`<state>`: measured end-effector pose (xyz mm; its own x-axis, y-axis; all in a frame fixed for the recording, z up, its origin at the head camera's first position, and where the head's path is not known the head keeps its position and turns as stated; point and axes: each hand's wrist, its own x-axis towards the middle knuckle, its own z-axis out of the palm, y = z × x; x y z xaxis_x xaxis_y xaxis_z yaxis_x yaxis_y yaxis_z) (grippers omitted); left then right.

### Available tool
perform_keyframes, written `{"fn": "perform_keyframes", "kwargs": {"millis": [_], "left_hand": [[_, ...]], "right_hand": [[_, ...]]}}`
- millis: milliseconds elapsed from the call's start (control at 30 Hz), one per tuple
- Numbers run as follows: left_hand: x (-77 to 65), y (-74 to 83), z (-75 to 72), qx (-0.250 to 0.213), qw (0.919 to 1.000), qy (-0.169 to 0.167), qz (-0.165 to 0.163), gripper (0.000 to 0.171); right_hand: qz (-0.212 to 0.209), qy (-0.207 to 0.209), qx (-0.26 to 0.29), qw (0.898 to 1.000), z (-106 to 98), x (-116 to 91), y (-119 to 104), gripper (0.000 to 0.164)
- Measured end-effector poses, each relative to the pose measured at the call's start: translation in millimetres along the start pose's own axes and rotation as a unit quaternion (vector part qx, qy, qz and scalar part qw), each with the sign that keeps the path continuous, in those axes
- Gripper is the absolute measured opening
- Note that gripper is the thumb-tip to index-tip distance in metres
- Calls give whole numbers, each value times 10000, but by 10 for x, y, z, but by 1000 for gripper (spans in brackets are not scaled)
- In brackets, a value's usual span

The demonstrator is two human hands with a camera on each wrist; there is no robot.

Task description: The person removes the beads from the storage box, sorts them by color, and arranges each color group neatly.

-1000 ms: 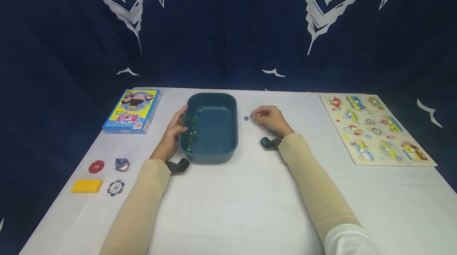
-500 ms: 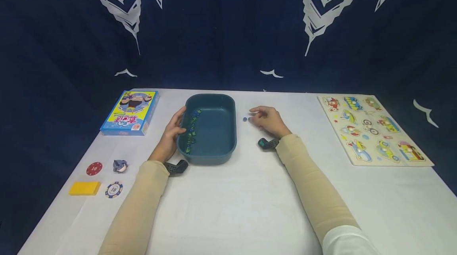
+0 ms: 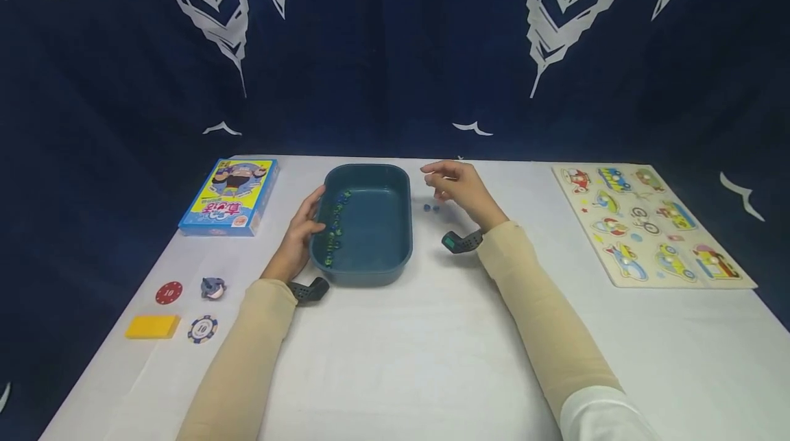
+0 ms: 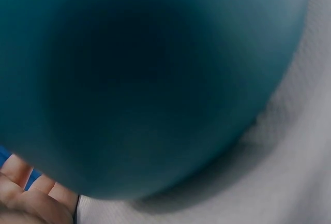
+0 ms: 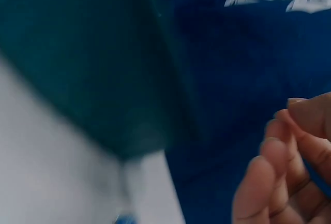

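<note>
A dark teal plastic bin (image 3: 367,273) sits mid-table, its wall filling most of the left wrist view. Several blue and green marbles (image 3: 335,230) lie in a line along its left inner side. My left hand (image 3: 297,239) holds the bin's left side, thumb at the rim and fingers on the outer wall. To the right of the bin, a blue marble (image 3: 426,208) and a second marble (image 3: 435,208) rest on the cloth. Above them hovers my right hand (image 3: 461,188), its fingers loosely bent. In the right wrist view, thumb and index tips are close together with nothing visible between them.
Back left stands a blue and yellow box (image 3: 230,197). A red chip (image 3: 169,293), a grey toy figure (image 3: 212,288), a yellow block (image 3: 152,327) and a blue-white chip (image 3: 202,329) lie at left. A picture puzzle board (image 3: 648,225) lies at right.
My right hand has set a marble beside the other one, let go, and risen away from the table. The left hand keeps its hold on the bin.
</note>
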<state>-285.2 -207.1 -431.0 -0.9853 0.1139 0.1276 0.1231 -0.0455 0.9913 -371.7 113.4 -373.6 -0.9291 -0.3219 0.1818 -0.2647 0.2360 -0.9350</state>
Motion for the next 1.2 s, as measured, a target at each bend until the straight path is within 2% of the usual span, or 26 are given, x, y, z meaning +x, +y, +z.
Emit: {"fn": "perform_keyframes", "kwargs": {"millis": [200, 367, 500, 700, 800, 967, 1200], "left_hand": [[20, 8, -6, 16, 10000, -13, -8, 81], [33, 14, -10, -6, 10000, -30, 27, 82], [42, 9, -9, -62, 9999, -66, 99, 82], [43, -9, -8, 29, 9999, -55, 117, 81], [48, -17, -2, 47, 9999, -45, 130, 81], [35, -11, 7, 33, 9999, -55, 116, 81], [12, -14, -12, 9, 10000, -24, 38, 81]], "right_hand": [[-250, -784, -234, 9963, 174, 148, -374, 26], [-244, -1378, -412, 9893, 365, 298, -565, 23], [-60, -1581, -491, 9862, 560, 434, -619, 23], [512, -1886, -1042, 9752, 869, 598, -607, 30], [850, -1913, -1321, 9689, 995, 652, -584, 31], [1390, -1869, -1485, 9611, 1157, 710, -533, 33], [1808, -1451, -1687, 9580, 1348, 801, -393, 37]]}}
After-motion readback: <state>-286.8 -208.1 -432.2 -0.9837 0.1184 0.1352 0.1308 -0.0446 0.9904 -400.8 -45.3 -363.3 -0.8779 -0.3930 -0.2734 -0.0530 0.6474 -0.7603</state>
